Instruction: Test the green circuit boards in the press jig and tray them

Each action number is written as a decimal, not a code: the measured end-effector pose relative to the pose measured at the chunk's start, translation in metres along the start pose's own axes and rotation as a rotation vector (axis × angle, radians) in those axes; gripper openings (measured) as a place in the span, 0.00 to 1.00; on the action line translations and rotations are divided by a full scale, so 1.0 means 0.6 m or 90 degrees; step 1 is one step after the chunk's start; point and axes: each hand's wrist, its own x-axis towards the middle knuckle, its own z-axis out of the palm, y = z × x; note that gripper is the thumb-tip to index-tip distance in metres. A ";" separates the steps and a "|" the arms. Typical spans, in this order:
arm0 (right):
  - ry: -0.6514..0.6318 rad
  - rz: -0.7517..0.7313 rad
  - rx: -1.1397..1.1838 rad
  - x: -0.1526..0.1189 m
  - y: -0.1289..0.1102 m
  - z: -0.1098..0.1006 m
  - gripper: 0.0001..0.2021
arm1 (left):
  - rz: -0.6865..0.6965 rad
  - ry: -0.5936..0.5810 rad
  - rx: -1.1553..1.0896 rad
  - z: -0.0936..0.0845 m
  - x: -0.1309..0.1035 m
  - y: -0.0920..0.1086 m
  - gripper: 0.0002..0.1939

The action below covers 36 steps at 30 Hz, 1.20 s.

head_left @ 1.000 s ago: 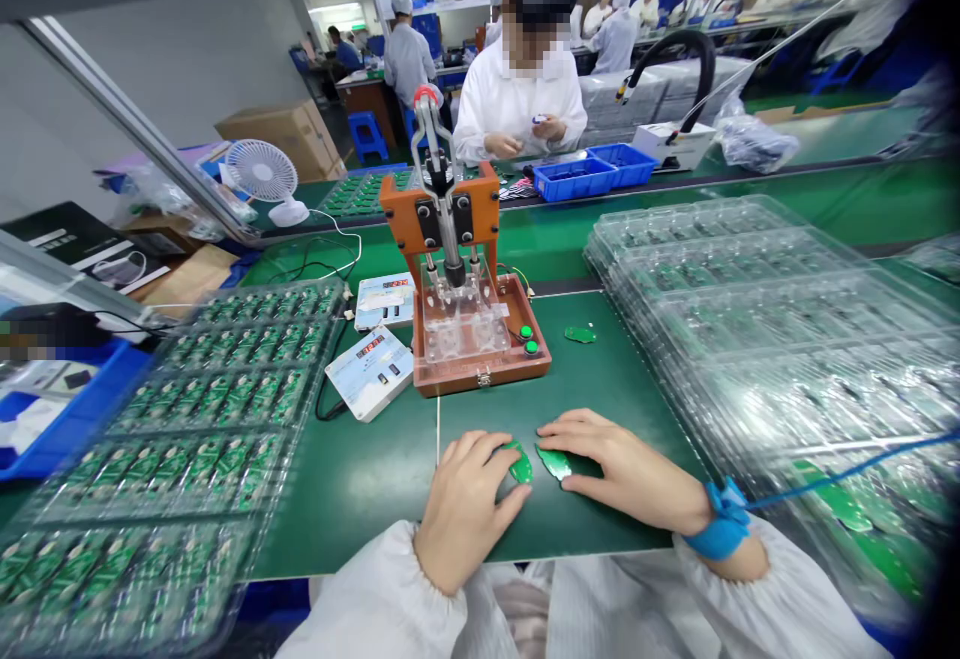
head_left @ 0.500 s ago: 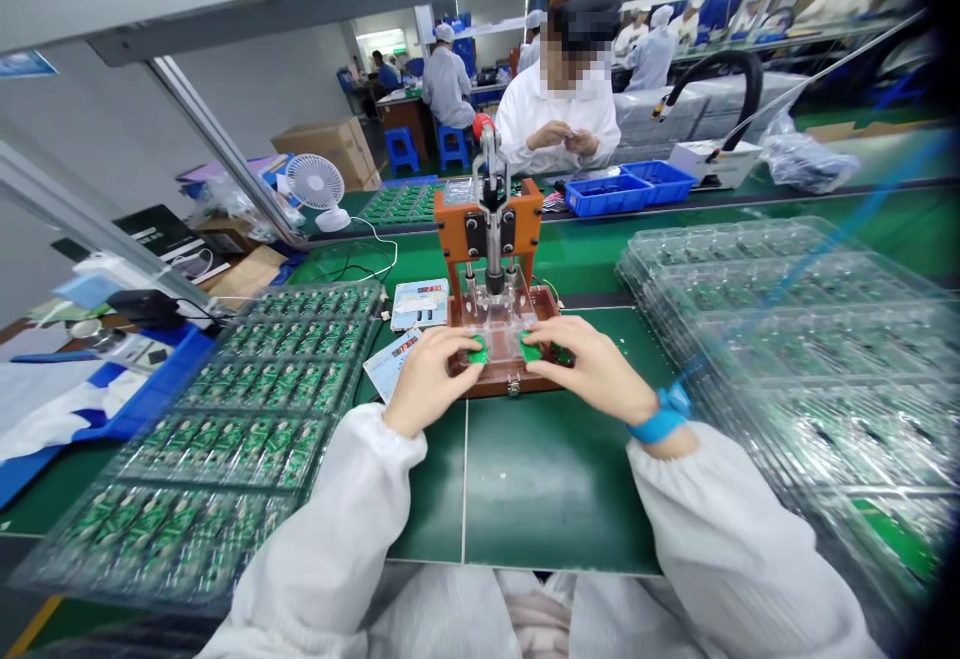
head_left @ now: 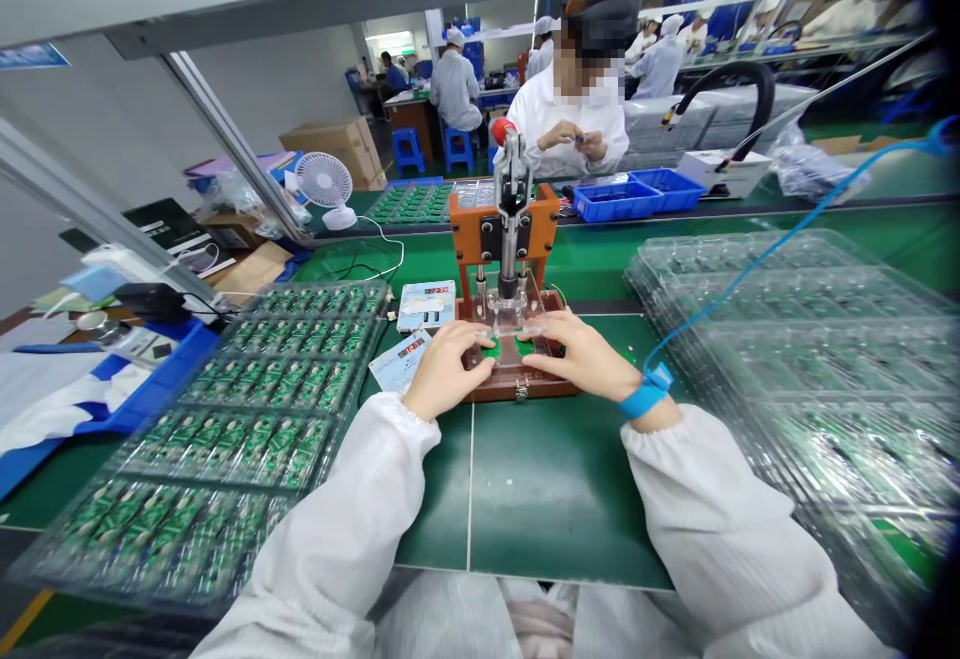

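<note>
An orange and brown press fixture (head_left: 506,239) with a red-knobbed toggle lever stands in front of me, with clear plastic plates over its base. At the left of that base, my left hand (head_left: 452,364) has thumb and fingers around a small green circuit board (head_left: 491,347). Opposite it, my right hand (head_left: 577,351) grips another green circuit board (head_left: 523,348) the same way. Both boards lie low at the fixture, largely covered by my fingers; whether they are fully seated I cannot tell. A blue wrist strap (head_left: 646,395) with a cord is on my right wrist.
On the left is a clear tray (head_left: 225,479) of green boards; stacked clear trays (head_left: 750,339) stand right. Two small meters with red digits (head_left: 426,305) sit beside the fixture. Beyond are a white fan (head_left: 325,182), blue bins (head_left: 616,201) and a co-worker (head_left: 555,119).
Both hands have lowered the boards slightly onto the fixture base, and more of each board is hidden. The whole view has shifted a little, and the blue cord hangs differently.
</note>
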 end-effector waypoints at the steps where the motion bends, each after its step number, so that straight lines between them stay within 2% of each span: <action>1: -0.002 -0.002 -0.003 0.001 -0.001 -0.002 0.13 | 0.002 0.001 -0.002 0.002 -0.001 -0.001 0.08; 3: -0.006 -0.006 -0.010 0.003 -0.003 -0.005 0.13 | 0.010 0.016 -0.003 0.006 -0.006 0.001 0.07; 7: -0.012 -0.011 -0.022 0.006 -0.007 -0.009 0.12 | 0.063 0.176 0.004 0.024 -0.032 0.022 0.06; 9: -0.015 -0.014 -0.023 0.006 -0.007 -0.010 0.11 | 0.125 0.213 -0.012 0.035 -0.048 0.038 0.06; 12: -0.013 -0.021 -0.011 0.003 -0.007 -0.009 0.11 | 0.218 0.145 -0.049 0.049 -0.067 0.057 0.09; 16: 0.027 -0.027 0.018 -0.008 -0.006 -0.008 0.11 | 0.262 0.089 -0.064 0.061 -0.073 0.063 0.09; 18: 0.083 -0.016 0.032 -0.008 -0.002 -0.015 0.09 | 0.271 0.084 -0.058 0.066 -0.072 0.063 0.08; 20: 0.175 0.011 0.037 0.004 0.002 -0.030 0.10 | 0.285 0.077 -0.057 0.070 -0.071 0.063 0.07; 23: 0.345 0.038 0.045 0.055 0.001 -0.071 0.12 | 0.308 0.042 -0.064 0.077 -0.072 0.061 0.05; 25: 0.450 -0.001 0.064 0.108 -0.010 -0.104 0.14 | 0.315 0.015 -0.066 0.080 -0.072 0.058 0.05; 27: 0.504 -0.051 0.072 0.170 -0.027 -0.136 0.16 | 0.316 0.001 -0.070 0.082 -0.073 0.055 0.05; 29: 0.477 -0.017 0.076 0.232 -0.045 -0.164 0.15 | 0.317 -0.001 -0.074 0.082 -0.073 0.052 0.05; 31: 0.375 0.081 0.105 0.288 -0.061 -0.186 0.11 | 0.319 -0.001 -0.076 0.083 -0.073 0.049 0.05; 32: 0.323 0.120 0.122 0.311 -0.069 -0.195 0.14 | 0.320 -0.001 -0.075 0.083 -0.073 0.048 0.05; 34: 0.249 0.159 0.159 0.344 -0.087 -0.211 0.21 | 0.322 -0.002 -0.074 0.084 -0.074 0.046 0.05; 36: 0.234 0.150 0.187 0.355 -0.112 -0.223 0.20 | 0.324 0.001 -0.074 0.085 -0.074 0.045 0.05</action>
